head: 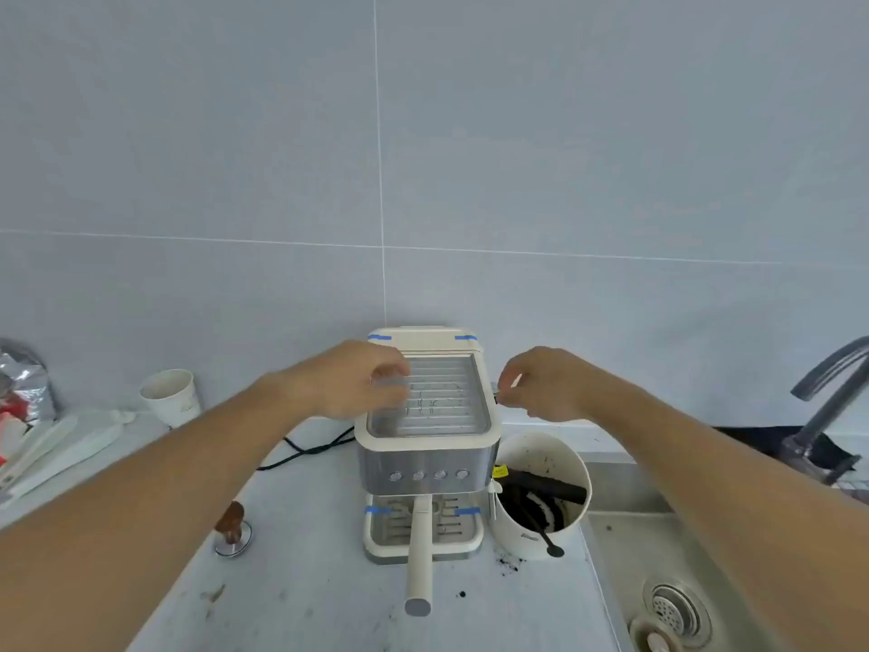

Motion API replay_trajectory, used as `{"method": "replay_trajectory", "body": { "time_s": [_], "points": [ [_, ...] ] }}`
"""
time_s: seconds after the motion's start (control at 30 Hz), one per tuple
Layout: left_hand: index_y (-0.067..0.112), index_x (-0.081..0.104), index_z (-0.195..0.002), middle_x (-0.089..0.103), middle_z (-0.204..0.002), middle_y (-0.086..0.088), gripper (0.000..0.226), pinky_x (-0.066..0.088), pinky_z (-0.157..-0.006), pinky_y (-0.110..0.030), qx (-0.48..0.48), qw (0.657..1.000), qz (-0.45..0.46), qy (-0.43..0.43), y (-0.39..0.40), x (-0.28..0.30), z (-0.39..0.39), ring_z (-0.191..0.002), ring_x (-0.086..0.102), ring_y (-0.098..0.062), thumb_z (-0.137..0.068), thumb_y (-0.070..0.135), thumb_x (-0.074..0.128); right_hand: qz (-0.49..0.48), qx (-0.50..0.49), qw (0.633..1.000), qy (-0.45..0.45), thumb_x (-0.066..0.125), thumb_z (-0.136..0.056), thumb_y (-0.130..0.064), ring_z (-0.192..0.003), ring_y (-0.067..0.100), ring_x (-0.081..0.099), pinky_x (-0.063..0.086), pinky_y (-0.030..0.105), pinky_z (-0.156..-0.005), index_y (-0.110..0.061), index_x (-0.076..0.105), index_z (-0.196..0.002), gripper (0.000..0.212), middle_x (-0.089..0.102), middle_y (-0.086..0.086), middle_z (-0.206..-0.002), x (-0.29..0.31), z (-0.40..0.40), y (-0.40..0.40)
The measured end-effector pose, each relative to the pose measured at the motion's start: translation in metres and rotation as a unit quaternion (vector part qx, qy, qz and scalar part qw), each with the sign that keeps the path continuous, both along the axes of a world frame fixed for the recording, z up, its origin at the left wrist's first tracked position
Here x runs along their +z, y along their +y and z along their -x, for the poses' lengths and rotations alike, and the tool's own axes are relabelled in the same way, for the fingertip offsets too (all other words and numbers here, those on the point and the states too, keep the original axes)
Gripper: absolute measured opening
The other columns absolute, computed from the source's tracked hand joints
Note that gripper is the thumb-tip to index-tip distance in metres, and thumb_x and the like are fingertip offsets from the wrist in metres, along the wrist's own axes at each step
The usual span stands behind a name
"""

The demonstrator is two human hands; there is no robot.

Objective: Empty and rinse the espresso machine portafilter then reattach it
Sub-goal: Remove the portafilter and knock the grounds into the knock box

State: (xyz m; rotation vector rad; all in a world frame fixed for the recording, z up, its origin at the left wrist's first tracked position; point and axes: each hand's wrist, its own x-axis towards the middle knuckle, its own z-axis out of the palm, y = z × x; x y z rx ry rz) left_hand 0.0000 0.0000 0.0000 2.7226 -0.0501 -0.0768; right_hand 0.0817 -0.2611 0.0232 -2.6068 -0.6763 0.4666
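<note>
A cream and steel espresso machine (425, 463) stands on the grey counter against the wall. Its portafilter is locked in under the front, and the long cream handle (418, 552) points toward me over the drip tray (463, 534). My left hand (362, 378) hovers over the left side of the machine's top tray, fingers curled and holding nothing. At the top's right edge is my right hand (545, 383), fingers loosely bent near a small side knob. Whether either hand touches the machine is unclear.
A white knock box (536, 534) with a black bar and dark coffee grounds stands right of the machine. Further right are a steel sink (658, 557) and a dark faucet (827, 392). A tamper (231, 529), a paper cup (171, 397) and a black power cord (305, 449) lie left.
</note>
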Motion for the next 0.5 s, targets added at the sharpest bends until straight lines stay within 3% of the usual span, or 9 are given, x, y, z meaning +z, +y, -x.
{"method": "replay_trajectory", "body": {
  "time_s": [0.1,0.2,0.33,0.4,0.5],
  "points": [
    [0.035,0.061,-0.119,0.061,-0.125,0.016,0.043,0.044,-0.100,-0.032,-0.010,0.999,0.026,-0.033,-0.010,-0.017,0.005,-0.116,0.054,-0.004,-0.083,0.056,0.055,-0.155,-0.076,0.978,0.116,0.064,-0.089,-0.031,-0.074,0.021,0.070,0.058,0.032,-0.069,-0.020,0.073,-0.090,0.015,0.073,0.001,-0.091,-0.041,0.017,-0.010],
    [0.035,0.057,-0.125,0.059,-0.128,0.017,0.045,0.044,-0.100,-0.033,-0.032,0.999,0.033,-0.029,-0.021,-0.032,0.007,-0.116,0.055,-0.005,-0.085,0.055,0.054,-0.275,-0.149,0.913,0.262,0.065,-0.093,-0.026,-0.069,0.019,0.069,0.061,0.033,-0.071,-0.012,0.074,-0.094,0.018,0.073,0.007,-0.086,-0.088,0.040,-0.022],
    [0.025,0.055,-0.129,0.056,-0.135,-0.001,0.044,0.041,-0.104,-0.034,-0.061,0.997,0.013,-0.043,-0.028,-0.046,0.004,-0.126,0.050,-0.016,-0.092,0.048,0.053,-0.321,-0.221,0.847,0.361,0.058,-0.097,-0.024,-0.069,0.023,0.067,0.059,0.036,-0.069,-0.003,0.072,-0.100,0.025,0.072,0.011,-0.083,-0.138,0.067,-0.026],
    [0.024,0.051,-0.135,0.047,-0.146,0.000,0.051,0.030,-0.108,-0.028,-0.085,0.994,-0.042,-0.061,-0.029,-0.054,0.000,-0.138,0.038,-0.016,-0.093,0.052,0.045,-0.328,-0.247,0.824,0.390,0.055,-0.099,-0.024,-0.071,0.025,0.067,0.059,0.039,-0.074,-0.001,0.070,-0.103,0.027,0.072,0.011,-0.083,-0.158,0.081,-0.019],
    [0.028,0.040,-0.144,0.033,-0.157,0.001,0.068,0.018,-0.117,-0.033,-0.114,0.984,-0.114,-0.070,-0.027,-0.066,-0.005,-0.144,0.027,-0.017,-0.089,0.066,0.026,-0.327,-0.274,0.805,0.412,0.054,-0.099,-0.028,-0.075,0.025,0.068,0.060,0.039,-0.077,-0.003,0.068,-0.110,0.030,0.072,0.012,-0.089,-0.179,0.094,-0.004]
  ]
}}
